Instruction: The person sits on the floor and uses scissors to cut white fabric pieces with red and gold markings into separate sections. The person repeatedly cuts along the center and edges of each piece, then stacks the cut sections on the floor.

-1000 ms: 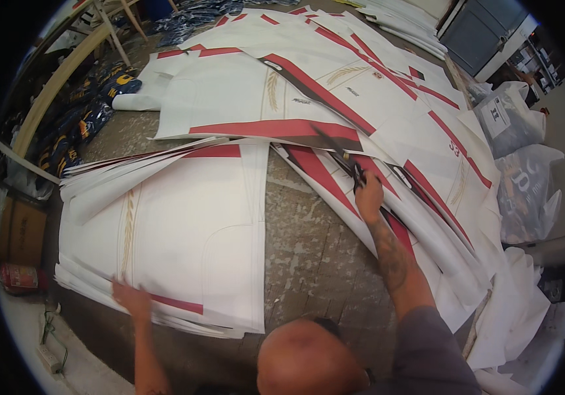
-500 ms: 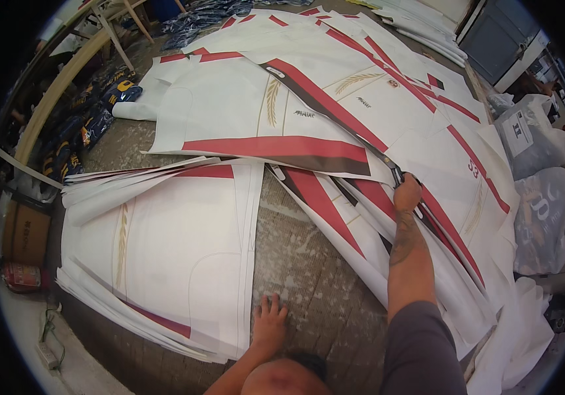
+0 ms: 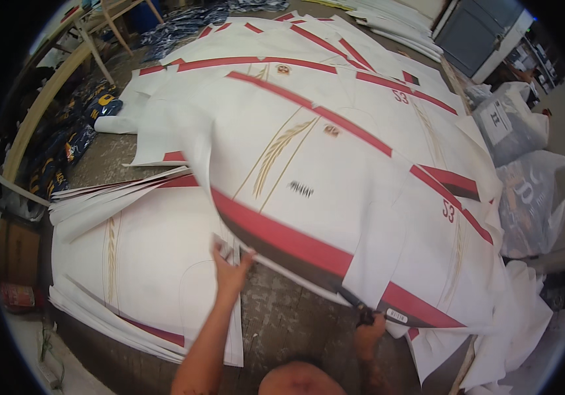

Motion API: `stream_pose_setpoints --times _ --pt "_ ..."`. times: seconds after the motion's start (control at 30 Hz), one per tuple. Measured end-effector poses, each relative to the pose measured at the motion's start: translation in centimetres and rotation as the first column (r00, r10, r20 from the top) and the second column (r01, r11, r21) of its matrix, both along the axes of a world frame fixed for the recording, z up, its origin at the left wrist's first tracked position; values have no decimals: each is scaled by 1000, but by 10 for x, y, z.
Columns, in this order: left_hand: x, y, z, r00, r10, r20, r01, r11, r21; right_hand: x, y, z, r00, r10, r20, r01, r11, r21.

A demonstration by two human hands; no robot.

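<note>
My right hand (image 3: 369,329) is closed round the handles of dark scissors (image 3: 360,308) at the near edge of a large white printed sheet (image 3: 335,191). This sheet carries red and dark bands and a gold wheat-ear motif; its left part is lifted, curled and blurred. My left hand (image 3: 231,263) is raised beside the sheet's lower left edge, thumb and fingers apart, slightly smeared by motion. Below and left of it lies a stack of white sheets (image 3: 157,263) with red strips, fanned at the left end. The scissor blades are partly hidden.
More printed sheets (image 3: 249,39) overlap across the floor (image 3: 276,316). Filled plastic bags (image 3: 532,204) stand at right. Dark blue-and-yellow packages (image 3: 75,141) lie at left by a wooden frame (image 3: 32,125). A cardboard box (image 3: 18,250) sits at the left rim.
My right hand has drawn the scissors toward me and left. My left hand has risen off the floor and moved left and away from me. The large sheet has shifted and lifted.
</note>
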State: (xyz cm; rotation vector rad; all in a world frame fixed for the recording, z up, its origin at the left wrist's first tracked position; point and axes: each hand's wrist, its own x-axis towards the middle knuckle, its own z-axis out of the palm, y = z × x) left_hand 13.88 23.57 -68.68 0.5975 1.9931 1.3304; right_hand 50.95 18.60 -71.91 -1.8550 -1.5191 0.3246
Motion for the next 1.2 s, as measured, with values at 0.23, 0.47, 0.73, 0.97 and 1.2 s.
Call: stream_pose_setpoints --times 0.23,0.47,0.73,0.97,1.2 --pt "-109 55 39 710 614 346 -660 751 21 4 -26 -20 980 131 152 -141 989 53" --pt "-266 -39 37 630 565 534 -762 583 282 -87 56 1 893 450 -32 -437 881 179" --pt "-275 -162 11 326 604 -727 -895 445 -32 -40 -89 63 518 351 -780 -835 403 -374" --pt "-21 -92 -27 577 -473 -666 475 858 -197 -60 -97 31 469 -282 -837 -766 343 -544" --pt "30 -47 -14 346 -435 -831 440 858 -266 -135 -77 45 572 -107 -813 -719 412 -560"
